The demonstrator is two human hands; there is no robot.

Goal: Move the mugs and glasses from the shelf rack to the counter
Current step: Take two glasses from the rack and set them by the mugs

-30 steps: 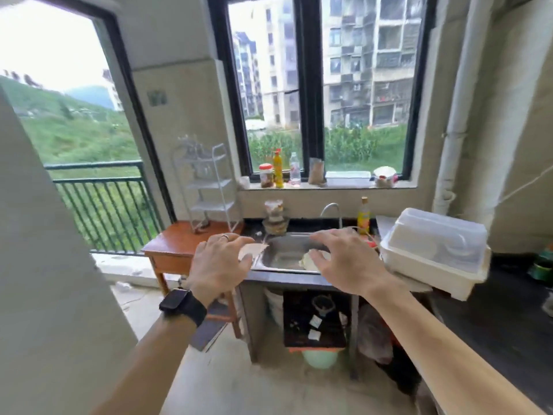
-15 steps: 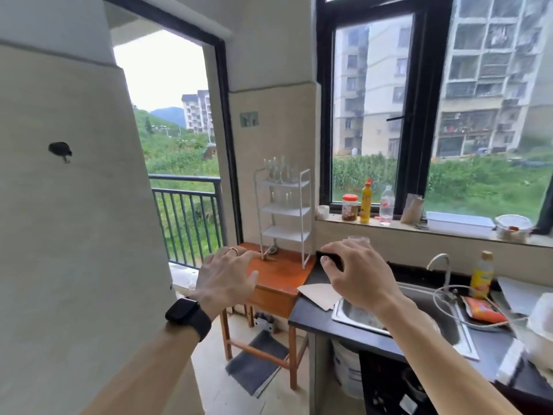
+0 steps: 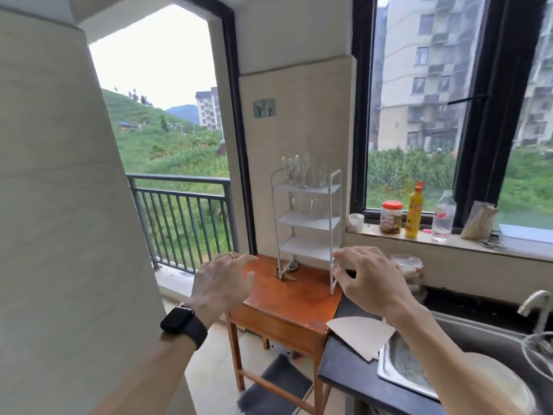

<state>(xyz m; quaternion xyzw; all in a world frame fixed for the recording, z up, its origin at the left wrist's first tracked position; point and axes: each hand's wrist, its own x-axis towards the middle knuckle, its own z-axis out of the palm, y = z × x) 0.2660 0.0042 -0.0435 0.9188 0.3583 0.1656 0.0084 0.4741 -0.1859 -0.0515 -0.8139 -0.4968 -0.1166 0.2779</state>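
While both hands hang in the air just short of the rack (image 3: 306, 223), neither holds anything. Head view, the only one.

- left hand (image 3: 223, 283): palm down, fingers loosely spread and near straight, empty. ring (image 3: 229, 255) on one finger, black watch (image 3: 183, 322) on the wrist. It sits over the left edge of the table (image 3: 287, 298), apart from the rack.
- right hand (image 3: 369, 283): palm down, fingers spread and slightly curled, empty. Its fingertips overlap the rack's front right post; cannot tell if they touch.
- Rack is white with three shelves, upright on the wooden table, against the wall between the balcony door and the window.
- glasses (image 3: 299, 172): stemmed, on the top shelf, bunched left to middle.
- mugs (image 3: 305, 203): clear, on the second shelf. They blur into the wall, so the count is unclear.
- counter (image 3: 344, 363): dark, just right of the table. A beige paper (image 3: 359, 333) lies on its near left corner, with one edge over the sink (image 3: 401, 366) rim.
- clear jar (image 3: 410, 271) at the back of the counter, partly behind the right hand. faucet (image 3: 535, 307) at far right.
- Sill above the counter, left to right: white cup (image 3: 355, 222), red-lid jar (image 3: 390, 217), yellow bottle (image 3: 414, 212), water bottle (image 3: 443, 215), brown bag (image 3: 478, 220).
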